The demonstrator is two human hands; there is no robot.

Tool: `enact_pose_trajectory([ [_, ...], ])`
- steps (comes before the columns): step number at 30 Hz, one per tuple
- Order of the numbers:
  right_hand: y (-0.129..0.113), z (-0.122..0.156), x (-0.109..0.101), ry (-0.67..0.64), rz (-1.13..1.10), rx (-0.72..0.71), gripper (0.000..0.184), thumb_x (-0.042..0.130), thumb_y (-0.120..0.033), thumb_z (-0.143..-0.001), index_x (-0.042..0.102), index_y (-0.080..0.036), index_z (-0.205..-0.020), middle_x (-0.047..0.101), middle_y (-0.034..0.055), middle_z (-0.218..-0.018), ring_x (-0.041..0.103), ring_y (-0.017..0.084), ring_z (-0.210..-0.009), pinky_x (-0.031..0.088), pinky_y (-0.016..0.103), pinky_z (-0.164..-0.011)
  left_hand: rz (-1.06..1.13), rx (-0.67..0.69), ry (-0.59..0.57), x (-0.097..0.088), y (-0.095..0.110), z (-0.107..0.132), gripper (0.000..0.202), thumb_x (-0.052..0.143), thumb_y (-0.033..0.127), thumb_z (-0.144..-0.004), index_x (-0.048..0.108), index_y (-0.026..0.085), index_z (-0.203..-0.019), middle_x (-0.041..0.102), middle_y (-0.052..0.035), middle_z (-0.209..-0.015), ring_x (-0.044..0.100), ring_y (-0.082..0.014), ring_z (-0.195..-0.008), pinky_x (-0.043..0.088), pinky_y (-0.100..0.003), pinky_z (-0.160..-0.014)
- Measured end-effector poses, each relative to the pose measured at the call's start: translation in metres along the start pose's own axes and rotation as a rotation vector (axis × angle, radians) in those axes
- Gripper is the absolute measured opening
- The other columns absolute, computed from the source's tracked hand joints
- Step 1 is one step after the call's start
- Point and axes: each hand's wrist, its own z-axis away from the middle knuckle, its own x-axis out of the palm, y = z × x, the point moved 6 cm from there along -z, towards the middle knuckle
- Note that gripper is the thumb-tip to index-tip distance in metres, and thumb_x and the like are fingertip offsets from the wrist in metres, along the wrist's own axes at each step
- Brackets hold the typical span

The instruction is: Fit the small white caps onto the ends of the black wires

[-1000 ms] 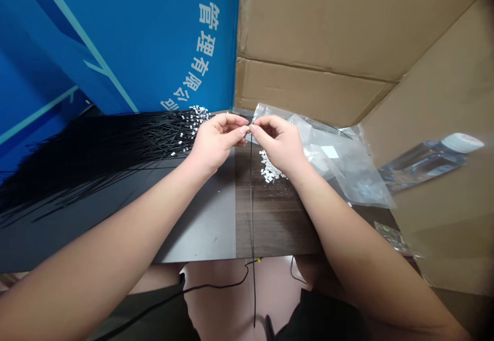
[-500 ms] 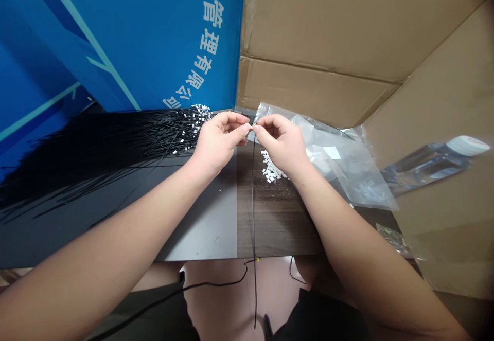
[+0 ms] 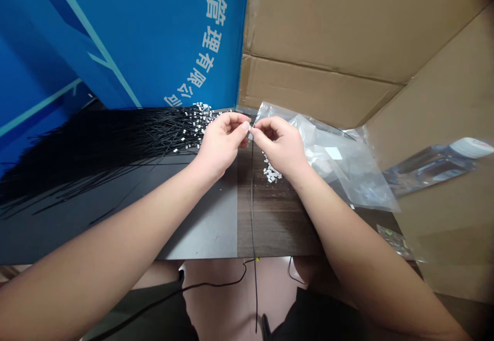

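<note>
A thin black wire (image 3: 253, 202) is hung straight down in front of the table (image 3: 285, 228), its lower end seen below the front edge. Its top is pinched between the closed fingers of the right hand (image 3: 284, 148); a small white piece (image 3: 250, 127) is gripped there by the left hand (image 3: 218, 145), its thumb and forefinger nearly together, the exact contact partly hidden. Just beyond the right wrist, loose white pieces (image 3: 271, 173) are heaped beside a clear plastic bag (image 3: 347, 176). To the left, white-tipped black wires (image 3: 104, 132) are piled before a blue panel (image 3: 162, 27).
</note>
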Motion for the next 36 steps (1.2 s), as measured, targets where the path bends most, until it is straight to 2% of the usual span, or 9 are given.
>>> enact_pose_trajectory([
  [4, -0.001, 0.000, 0.001, -0.008, 0.016, -0.015, 0.009, 0.069, -0.025, -0.092, 0.068, -0.022, -0.084, 0.068, -0.0005, -0.082, 0.057, 0.014, -0.071, 0.046, 0.032, -0.069, -0.047, 0.013, -0.030, 0.000, -0.001, -0.003, 0.007, 0.077, 0.020, -0.088, 0.072, 0.019, -0.093, 0.069, -0.0032, -0.089, 0.060, -0.0131, -0.071, 0.052, -0.028, -0.068],
  [7, -0.002, 0.000, 0.002, 0.009, 0.029, -0.028, 0.009, 0.069, -0.024, -0.093, 0.068, -0.022, -0.085, 0.068, -0.0005, -0.083, 0.058, 0.014, -0.072, 0.047, 0.032, -0.070, -0.075, 0.019, -0.037, -0.001, 0.000, -0.005, 0.010, 0.075, 0.015, -0.087, 0.071, 0.019, -0.095, 0.069, -0.0031, -0.089, 0.061, -0.0134, -0.071, 0.051, -0.028, -0.066],
  [14, -0.003, -0.001, 0.001, -0.008, 0.036, -0.050, 0.008, 0.070, -0.024, -0.093, 0.070, -0.023, -0.085, 0.068, -0.0003, -0.083, 0.058, 0.015, -0.073, 0.047, 0.032, -0.072, -0.075, 0.007, -0.069, -0.003, 0.001, -0.006, 0.017, 0.082, 0.019, -0.084, 0.070, 0.019, -0.095, 0.069, -0.0023, -0.086, 0.059, -0.0115, -0.065, 0.049, -0.026, -0.062],
  [18, 0.001, -0.002, 0.001, -0.008, 0.037, -0.051, 0.008, 0.070, -0.025, -0.093, 0.070, -0.022, -0.086, 0.068, 0.0001, -0.084, 0.058, 0.015, -0.074, 0.046, 0.033, -0.071, -0.003, -0.089, -0.040, -0.004, -0.003, -0.006, 0.019, 0.084, 0.020, -0.082, 0.069, 0.018, -0.093, 0.069, -0.0008, -0.080, 0.058, -0.0099, -0.061, 0.050, -0.025, -0.062],
  [22, 0.005, -0.001, 0.001, 0.012, 0.040, -0.032, 0.008, 0.068, -0.026, -0.093, 0.068, -0.022, -0.087, 0.068, 0.0004, -0.086, 0.058, 0.015, -0.074, 0.047, 0.033, -0.073, 0.120, -0.236, -0.021, -0.004, -0.010, -0.005, 0.026, 0.088, 0.016, -0.075, 0.069, 0.016, -0.094, 0.072, -0.0021, -0.085, 0.062, -0.0098, -0.065, 0.052, -0.025, -0.065],
  [25, 0.006, -0.001, 0.001, 0.022, 0.006, 0.000, 0.009, 0.067, -0.029, -0.094, 0.067, -0.022, -0.089, 0.067, 0.0006, -0.087, 0.058, 0.015, -0.075, 0.047, 0.033, -0.074, 0.195, -0.281, -0.027, -0.003, -0.014, -0.005, 0.031, 0.089, 0.013, -0.071, 0.070, 0.015, -0.095, 0.070, -0.0009, -0.087, 0.061, -0.0087, -0.065, 0.053, -0.025, -0.065],
  [36, 0.008, 0.003, 0.008, 0.070, -0.312, 0.176, 0.013, 0.073, -0.032, -0.091, 0.065, -0.022, -0.089, 0.067, -0.0012, -0.082, 0.056, 0.011, -0.065, 0.046, 0.030, -0.065, 0.198, -0.166, -0.078, 0.004, -0.007, -0.002, 0.027, 0.087, 0.017, -0.078, 0.069, 0.017, -0.098, 0.066, -0.0005, -0.088, 0.059, -0.0089, -0.069, 0.049, -0.023, -0.064],
])
